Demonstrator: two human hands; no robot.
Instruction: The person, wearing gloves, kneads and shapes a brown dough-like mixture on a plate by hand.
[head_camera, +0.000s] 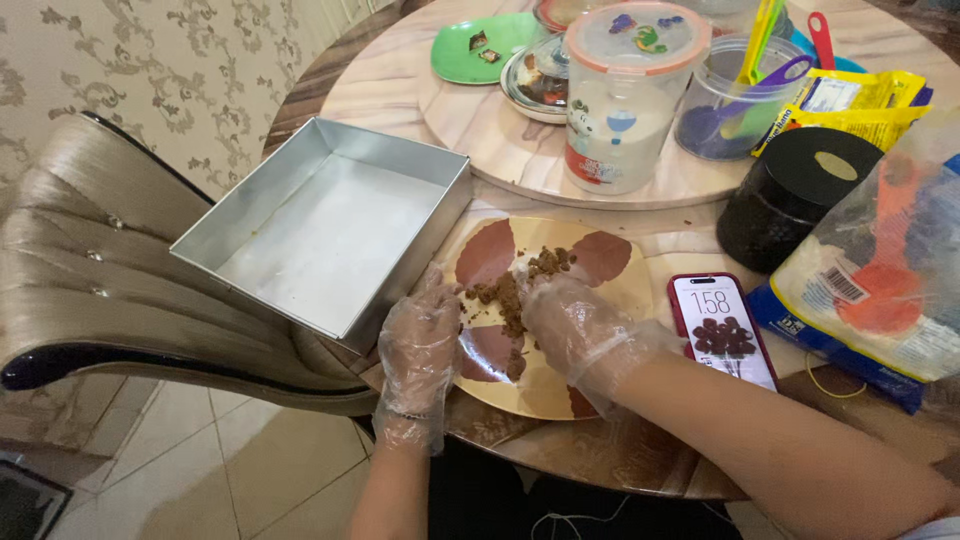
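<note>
Brown crumbly dough lies on a cream plate with reddish leaf shapes at the tabletop edge, where the gloved left hand and gloved right hand press into it, fingers curled around clumps, beside a square metal pan.

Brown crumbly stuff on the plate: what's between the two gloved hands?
In the head view, brown crumbly clumps lie between the left hand and right hand, on the round cream plate with brown leaf shapes.
</note>
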